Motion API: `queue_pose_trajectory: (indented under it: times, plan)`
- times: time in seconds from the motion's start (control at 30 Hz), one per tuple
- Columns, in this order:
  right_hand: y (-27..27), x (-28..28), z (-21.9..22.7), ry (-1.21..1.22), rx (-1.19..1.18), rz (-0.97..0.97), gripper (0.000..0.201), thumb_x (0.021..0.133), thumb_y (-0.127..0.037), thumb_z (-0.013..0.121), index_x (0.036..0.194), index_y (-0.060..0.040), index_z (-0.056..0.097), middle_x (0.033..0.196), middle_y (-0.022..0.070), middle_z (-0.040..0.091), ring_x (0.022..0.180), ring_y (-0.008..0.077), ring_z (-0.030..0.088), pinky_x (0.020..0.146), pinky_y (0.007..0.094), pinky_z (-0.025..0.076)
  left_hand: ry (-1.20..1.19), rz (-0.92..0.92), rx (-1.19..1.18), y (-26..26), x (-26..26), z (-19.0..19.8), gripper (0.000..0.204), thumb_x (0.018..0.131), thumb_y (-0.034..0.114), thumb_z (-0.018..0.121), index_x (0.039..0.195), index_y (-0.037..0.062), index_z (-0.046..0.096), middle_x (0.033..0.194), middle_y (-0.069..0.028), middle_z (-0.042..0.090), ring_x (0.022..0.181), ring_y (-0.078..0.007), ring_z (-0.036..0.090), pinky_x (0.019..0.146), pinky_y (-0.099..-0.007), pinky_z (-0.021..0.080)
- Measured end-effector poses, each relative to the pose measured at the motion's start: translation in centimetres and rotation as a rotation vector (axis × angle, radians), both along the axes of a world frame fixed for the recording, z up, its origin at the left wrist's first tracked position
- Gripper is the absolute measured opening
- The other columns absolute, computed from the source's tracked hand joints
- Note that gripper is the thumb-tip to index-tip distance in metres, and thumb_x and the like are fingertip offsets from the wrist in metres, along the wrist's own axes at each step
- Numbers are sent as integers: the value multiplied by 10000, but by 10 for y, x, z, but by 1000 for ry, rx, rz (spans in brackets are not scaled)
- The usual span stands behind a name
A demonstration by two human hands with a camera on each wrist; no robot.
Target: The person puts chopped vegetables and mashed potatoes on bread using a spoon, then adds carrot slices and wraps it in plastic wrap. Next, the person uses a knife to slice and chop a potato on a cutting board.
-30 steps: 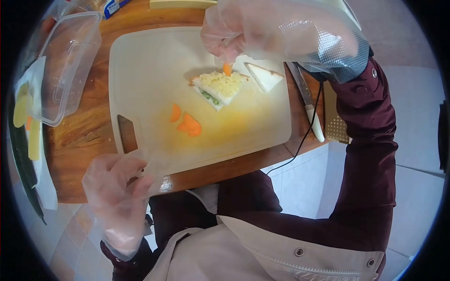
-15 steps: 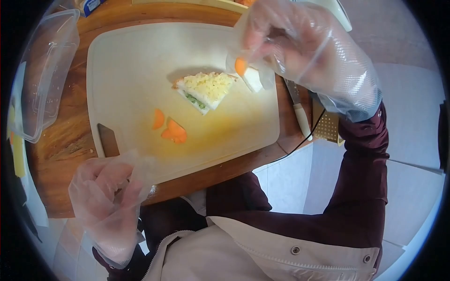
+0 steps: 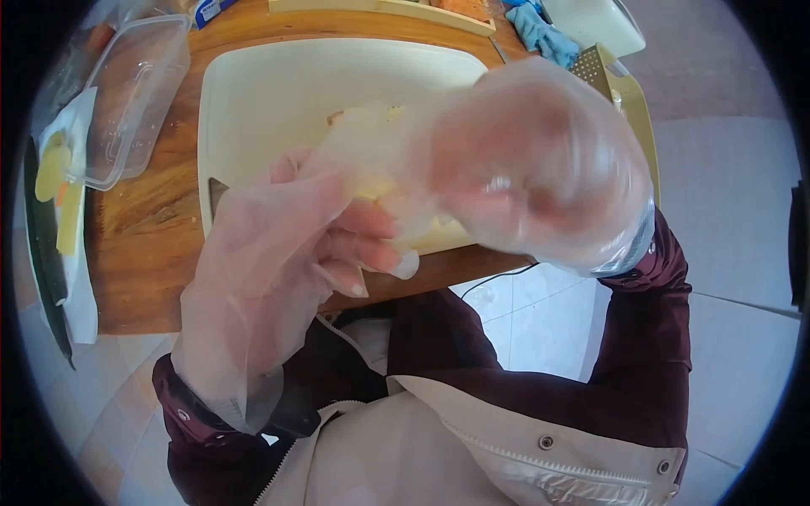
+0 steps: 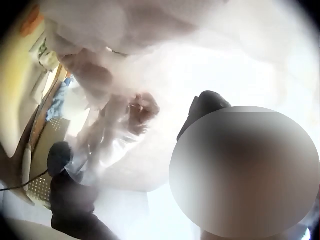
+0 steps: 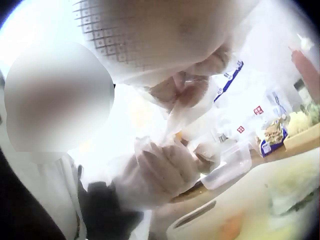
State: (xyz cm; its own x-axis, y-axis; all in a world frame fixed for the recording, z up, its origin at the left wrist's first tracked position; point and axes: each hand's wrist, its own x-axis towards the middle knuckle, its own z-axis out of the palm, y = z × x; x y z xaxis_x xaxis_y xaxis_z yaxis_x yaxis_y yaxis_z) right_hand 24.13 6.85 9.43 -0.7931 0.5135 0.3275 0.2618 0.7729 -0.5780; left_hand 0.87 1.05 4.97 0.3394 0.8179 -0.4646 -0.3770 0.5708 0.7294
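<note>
My left hand and right hand, both in loose clear plastic gloves, meet over the near part of the white cutting board. The right one is blurred in the head view. In the right wrist view, plastic film stretches between the hands, and the bunched left fingers grip it. A small orange bit shows beside those fingers. Behind the film lies a sandwich piece with a mashed yellow topping. Orange carrot slices are on the board, hidden by my hands in the head view.
A clear plastic container stands left of the board. Beyond it, a cucumber and cut strips lie on white paper. At the back right are a blue cloth and a perforated grater.
The right hand, with a carrot slice at its glove tip earlier, came down and inward from the back of the board. My left hand rose from the near edge to meet it.
</note>
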Motion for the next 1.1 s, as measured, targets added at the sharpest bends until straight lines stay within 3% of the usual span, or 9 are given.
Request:
queue_pose_trajectory:
  times: [0.13, 0.23, 0.33, 0.47, 0.53, 0.63, 0.7, 0.73, 1.1]
  plan:
    - [-8, 4, 12, -128, 388, 67, 178, 946, -154, 753, 1029, -6, 701, 970, 133, 765, 797, 310, 737, 726, 389, 590, 104, -248, 171, 3, -11, -11, 457, 1044, 335, 643, 1274, -56, 588, 959, -69, 677, 752, -106, 632, 592, -202, 401]
    - [-8, 5, 2, -57, 104, 25, 185, 959, -177, 741, 1036, -13, 710, 960, 127, 765, 834, 313, 745, 778, 379, 595, 126, -71, 97, -2, 3, -2, 418, 1038, 294, 635, 1267, -51, 577, 1000, -49, 680, 763, -82, 621, 607, -197, 411]
    - [-14, 8, -15, 338, -224, -24, 219, 964, -187, 743, 1077, -4, 705, 996, 128, 767, 881, 298, 749, 812, 366, 593, 13, 2, 60, -6, 6, 8, 409, 1011, 270, 659, 1262, -40, 569, 1015, -42, 681, 777, -74, 619, 633, -189, 426]
    - [-21, 18, -5, -33, 56, -55, 257, 966, -164, 747, 1147, -8, 653, 1054, 103, 758, 958, 230, 741, 852, 346, 581, 41, -237, 110, -1, -9, -2, 460, 960, 262, 714, 1280, -28, 556, 1060, -59, 686, 824, -85, 638, 692, -186, 455]
    - [-18, 15, -1, -34, 2, -59, 274, 965, -161, 753, 1165, -14, 635, 1067, 95, 756, 975, 202, 736, 853, 335, 577, -128, 4, 98, -5, -5, -5, 455, 937, 130, 785, 1246, -40, 498, 1024, -192, 758, 891, -253, 780, 701, -274, 596]
    - [-12, 1, 8, 77, -104, -165, 314, 942, -169, 790, 1178, -47, 623, 1075, 89, 753, 983, 175, 731, 851, 320, 568, -29, 105, 167, -3, -4, -8, 389, 932, 112, 795, 1185, -19, 531, 1029, -187, 763, 887, -236, 779, 704, -261, 600]
    - [-18, -9, 12, 218, -839, -582, 344, 918, -171, 825, 1173, -74, 616, 1097, 96, 752, 987, 169, 733, 838, 290, 561, 96, 130, 188, -1, 1, -11, 430, 905, 193, 825, 1173, -2, 552, 1006, -131, 742, 809, -170, 720, 666, -231, 548]
    - [-17, -10, 7, 285, -910, -585, 355, 892, -141, 844, 1141, -92, 595, 1102, 92, 745, 1004, 173, 729, 857, 283, 568, 217, 157, 211, -1, 3, -13, 476, 879, 273, 856, 1162, 16, 573, 983, -75, 721, 730, -103, 661, 629, -202, 497]
    - [-7, -19, -2, 161, -811, -533, 342, 838, 20, 796, 1063, -76, 558, 1074, 80, 736, 1020, 161, 710, 884, 289, 562, 380, 147, 270, 4, 0, -11, 501, 908, 392, 839, 1121, 18, 583, 915, -79, 744, 745, -83, 650, 645, -206, 487]
